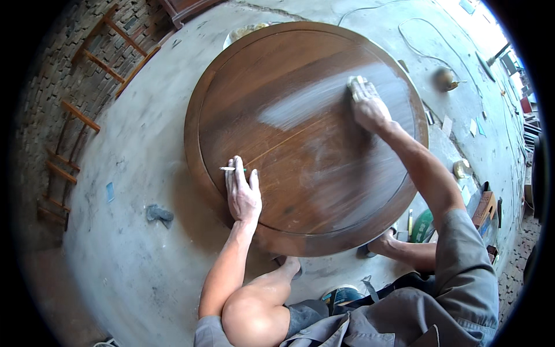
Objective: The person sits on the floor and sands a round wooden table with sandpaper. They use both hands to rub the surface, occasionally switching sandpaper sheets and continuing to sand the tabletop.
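Note:
A large round brown wooden tabletop (pixel 289 156) with a raised rim lies in front of me, streaked with whitish dust across its upper right and lower right. My right hand (pixel 367 104) reaches to the far right part of it, fingers pressed flat over a pale pad (pixel 359 79) that is mostly hidden under them. At the near left, my left hand (pixel 243 194) rests on the wood near the rim, fingers extended. Between those fingers sits a thin white cigarette (pixel 227 168). Both hands look dusty.
Wooden chair frames (pixel 110 52) stand by the brick wall at left. A grey rag (pixel 159 215) and a blue scrap (pixel 110 191) lie on the concrete floor. To the right are a round brownish object (pixel 445 80), cables, a green object (pixel 422 225) and a wooden box (pixel 484 209).

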A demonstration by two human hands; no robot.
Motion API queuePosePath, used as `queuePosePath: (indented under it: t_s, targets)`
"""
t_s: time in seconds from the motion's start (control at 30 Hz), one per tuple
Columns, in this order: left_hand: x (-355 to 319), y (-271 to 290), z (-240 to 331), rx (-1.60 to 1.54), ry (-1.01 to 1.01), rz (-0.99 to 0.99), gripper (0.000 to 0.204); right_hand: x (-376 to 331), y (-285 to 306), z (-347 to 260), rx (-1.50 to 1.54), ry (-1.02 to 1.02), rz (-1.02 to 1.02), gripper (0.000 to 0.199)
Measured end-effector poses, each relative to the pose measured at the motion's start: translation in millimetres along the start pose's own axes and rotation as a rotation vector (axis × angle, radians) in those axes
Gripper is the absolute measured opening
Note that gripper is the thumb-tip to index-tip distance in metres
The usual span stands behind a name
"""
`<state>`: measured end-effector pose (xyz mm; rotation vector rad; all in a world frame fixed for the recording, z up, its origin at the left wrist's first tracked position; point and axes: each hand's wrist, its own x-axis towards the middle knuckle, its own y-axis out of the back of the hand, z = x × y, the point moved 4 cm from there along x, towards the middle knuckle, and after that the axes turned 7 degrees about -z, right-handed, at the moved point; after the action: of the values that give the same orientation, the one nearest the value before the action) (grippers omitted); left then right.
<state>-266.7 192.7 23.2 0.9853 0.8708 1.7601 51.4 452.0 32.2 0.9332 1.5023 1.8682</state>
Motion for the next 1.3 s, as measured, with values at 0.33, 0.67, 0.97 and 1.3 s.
queuePosePath:
  t_s: [0.33,0.67,0.97,1.3]
  targets:
    - [-9,0,-16,-0.029,0.054,-0.047,0.057,-4,21,-125,0.05,0.326,-0.259,0.064]
    - [4,-16,6,-0.063,0.007,-0.066,0.057,-18,19,-198,0.367,0.253,-0.056,0.063]
    - [-3,4,-10,-0.033,0.048,-0.045,0.059,-16,32,-125,0.057,0.023,-0.204,0.065]
    - [0,-3,-3,-0.02,0.023,-0.032,0.058,-30,4,-28,-0.074,-0.001,-0.032,0.07]
